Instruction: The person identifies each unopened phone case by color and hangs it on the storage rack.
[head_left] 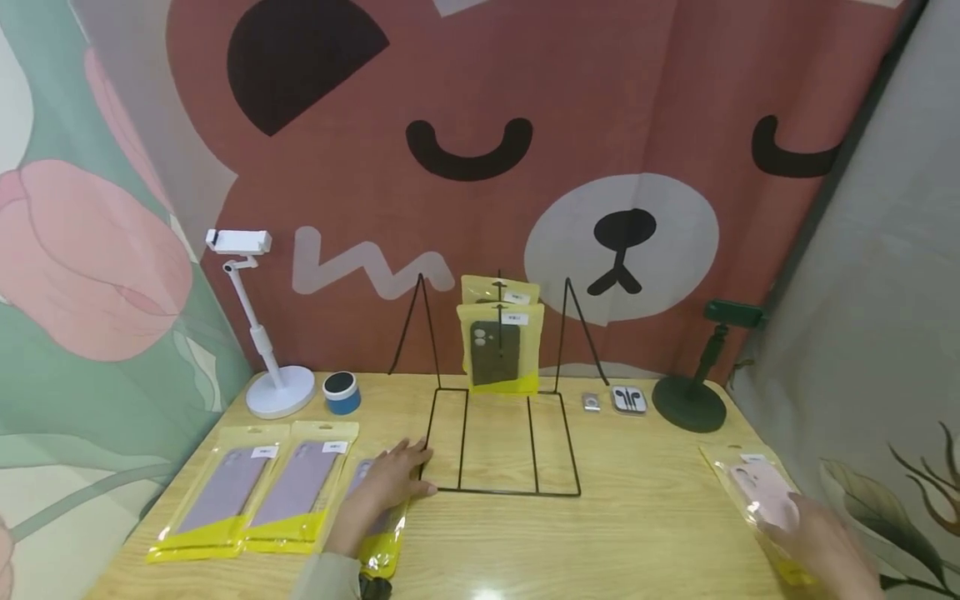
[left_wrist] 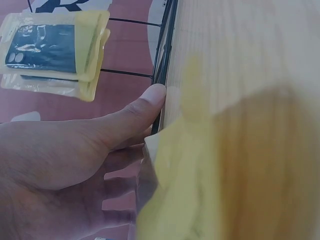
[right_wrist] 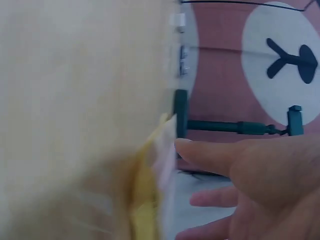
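Observation:
A black wire display rack (head_left: pixel 459 488) stands mid-table, with two packaged dark phone cases (head_left: pixel 495 354) hanging from its centre hook. My left hand (head_left: pixel 390 479) reaches over a packaged purple phone case (head_left: pixel 386 546), fingers extended at the rack's front left corner. In the left wrist view the thumb of that left hand (left_wrist: pixel 55 155) lies right at the black wire. At the right, my right hand (head_left: pixel 821 537) overlaps the near end of a packaged pink phone case (head_left: pixel 765 492). The right wrist view shows the right hand (right_wrist: pixel 270 175) with spread fingers beside this yellow-edged package (right_wrist: pixel 152 185).
Two more packaged purple phone cases (head_left: pixel 296 479) lie at the left. Along the back are a white phone stand (head_left: pixel 281 392), a small blue-and-white round device (head_left: pixel 342 393), a small silver item (head_left: pixel 591 402), boxed earphones (head_left: pixel 628 399) and a dark green phone stand (head_left: pixel 690 404).

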